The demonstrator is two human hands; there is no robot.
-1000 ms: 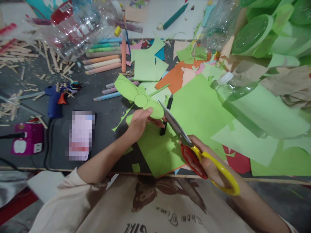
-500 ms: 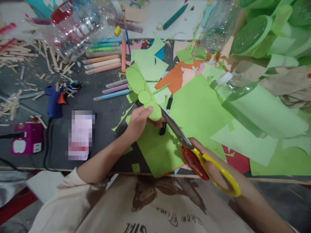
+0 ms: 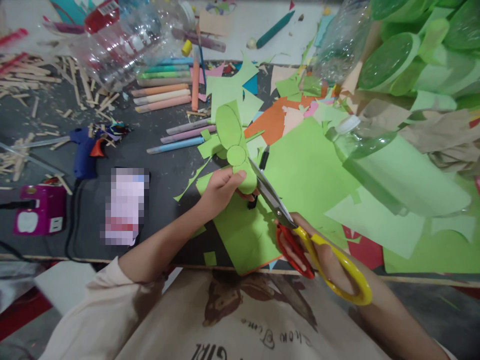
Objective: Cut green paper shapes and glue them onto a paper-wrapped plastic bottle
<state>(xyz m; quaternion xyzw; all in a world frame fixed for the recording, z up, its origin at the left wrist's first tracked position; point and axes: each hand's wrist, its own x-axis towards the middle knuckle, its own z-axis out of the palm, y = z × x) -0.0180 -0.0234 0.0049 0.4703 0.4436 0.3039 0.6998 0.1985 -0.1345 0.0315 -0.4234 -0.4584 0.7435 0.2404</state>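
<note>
My left hand [image 3: 219,190] pinches a light green paper cut-out [image 3: 232,142] with pencilled petal shapes and a round centre, holding it up over the table. My right hand [image 3: 322,255] grips scissors [image 3: 300,225] with red and yellow handles. Their blades point up-left and meet the lower right edge of the cut-out. Under both hands lies a large green paper sheet [image 3: 300,175]. A black pen [image 3: 260,167] rests on that sheet, partly hidden behind the blades.
A blue glue gun [image 3: 84,150] and a magenta box [image 3: 37,215] sit at the left. Coloured chalk sticks [image 3: 163,95] and wooden sticks [image 3: 33,85] lie at the back. Clear plastic bottles [image 3: 131,40], a bottle with green paper [image 3: 375,165] and paper scraps crowd the right.
My left hand has turned the cut-out clockwise, so its long petal now points upward instead of to the left. The scissors stayed at its lower right edge.
</note>
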